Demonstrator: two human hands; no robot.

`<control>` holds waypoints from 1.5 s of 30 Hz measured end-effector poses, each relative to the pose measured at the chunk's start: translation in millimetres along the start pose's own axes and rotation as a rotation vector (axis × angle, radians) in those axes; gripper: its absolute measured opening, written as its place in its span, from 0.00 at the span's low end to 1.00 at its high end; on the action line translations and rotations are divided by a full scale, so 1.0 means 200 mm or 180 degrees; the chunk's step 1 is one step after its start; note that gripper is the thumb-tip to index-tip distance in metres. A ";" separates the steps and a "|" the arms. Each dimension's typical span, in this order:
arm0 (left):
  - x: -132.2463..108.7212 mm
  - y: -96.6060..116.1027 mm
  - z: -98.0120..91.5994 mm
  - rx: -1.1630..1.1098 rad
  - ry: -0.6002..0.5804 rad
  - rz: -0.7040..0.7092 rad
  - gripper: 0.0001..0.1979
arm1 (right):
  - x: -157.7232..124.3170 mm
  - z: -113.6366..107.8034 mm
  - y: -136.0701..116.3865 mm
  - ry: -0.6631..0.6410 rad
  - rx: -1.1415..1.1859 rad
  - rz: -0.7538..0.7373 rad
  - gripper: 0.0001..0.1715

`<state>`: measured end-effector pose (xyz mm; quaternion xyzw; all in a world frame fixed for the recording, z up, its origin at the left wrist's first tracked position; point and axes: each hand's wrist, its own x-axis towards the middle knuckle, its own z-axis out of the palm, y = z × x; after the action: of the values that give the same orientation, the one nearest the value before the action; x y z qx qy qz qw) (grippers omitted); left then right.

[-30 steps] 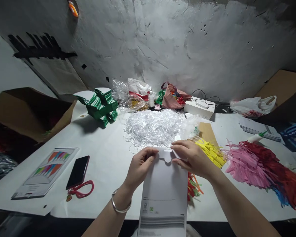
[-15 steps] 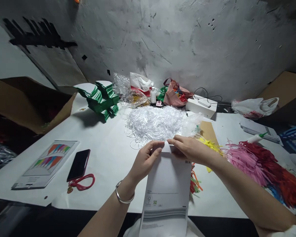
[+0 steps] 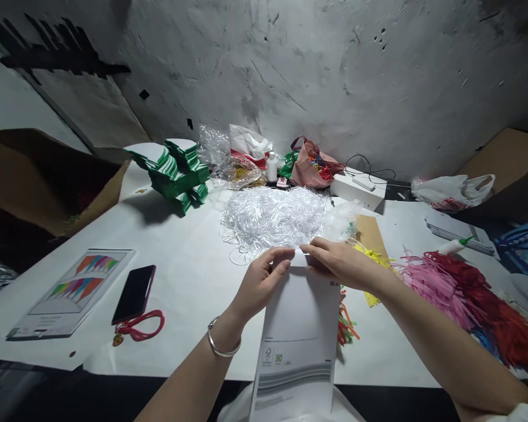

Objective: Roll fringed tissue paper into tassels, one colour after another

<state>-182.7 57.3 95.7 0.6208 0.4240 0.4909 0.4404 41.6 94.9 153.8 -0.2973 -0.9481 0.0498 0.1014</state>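
A long white printed card (image 3: 300, 310) with grey wavy stripes near its bottom end hangs over the front table edge toward my lap. My left hand (image 3: 264, 281) grips its far left edge, fingers closed at the top and thumb along the side. Across from it, my right hand (image 3: 334, 259) has its fingers bent over the far right end of the card, where a narrow flap shows. Both sets of fingertips nearly meet there. What lies under the right fingers is hidden. Just beyond the hands sits a heap of shiny white strings (image 3: 275, 217).
To the left lie a phone (image 3: 134, 295) with a red strap and a printed packet (image 3: 70, 293). Green folded paper pieces (image 3: 176, 176) stand behind them. Pink tassels (image 3: 435, 287), red tassels (image 3: 506, 328) and a glue bottle (image 3: 453, 246) are on the right. Bags and a white box (image 3: 358, 189) line the wall.
The view has shifted slightly, so the things on the left sit a little further left. Both hands keep their hold at the card's far end, with hardly any movement.
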 end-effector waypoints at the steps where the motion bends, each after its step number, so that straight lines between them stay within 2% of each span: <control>1: 0.00 0.00 0.00 0.0004 0.0001 -0.0006 0.13 | 0.00 0.00 0.00 -0.0009 -0.0027 0.0014 0.17; 16: 0.03 -0.01 -0.01 0.0002 -0.0076 -0.0089 0.13 | 0.02 0.04 0.01 -0.0119 -0.0496 0.0035 0.17; 21: 0.03 -0.01 -0.02 -0.0099 -0.0062 -0.0135 0.12 | 0.02 0.07 0.00 -0.0070 -0.0766 0.0045 0.19; 23: 0.03 -0.01 -0.02 -0.0148 -0.0047 -0.0153 0.13 | 0.02 0.08 0.00 -0.0059 -0.0682 0.0076 0.20; 28: 0.03 -0.04 0.00 -0.0294 -0.0025 -0.0219 0.13 | 0.03 0.07 0.03 -0.0038 0.0214 0.0226 0.20; 31: 0.04 -0.05 0.00 -0.0356 -0.0036 -0.0265 0.13 | 0.04 0.04 0.04 -0.0067 0.0462 0.0274 0.19; 34: 0.04 -0.04 -0.01 -0.0372 -0.0074 -0.0280 0.14 | 0.04 0.03 0.05 -0.0019 0.0341 0.0209 0.19; 39: 0.04 -0.03 -0.01 -0.0339 -0.0161 -0.0282 0.27 | 0.03 0.04 0.05 0.0083 0.0095 0.0174 0.17; 45: 0.04 -0.04 0.00 -0.0327 -0.0307 -0.0400 0.28 | 0.01 0.06 0.05 0.0123 0.0074 0.0224 0.17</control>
<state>-182.8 67.5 89.3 0.5924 0.4147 0.4529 0.5215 43.0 104.8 140.6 -0.3302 -0.9343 0.0585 0.1214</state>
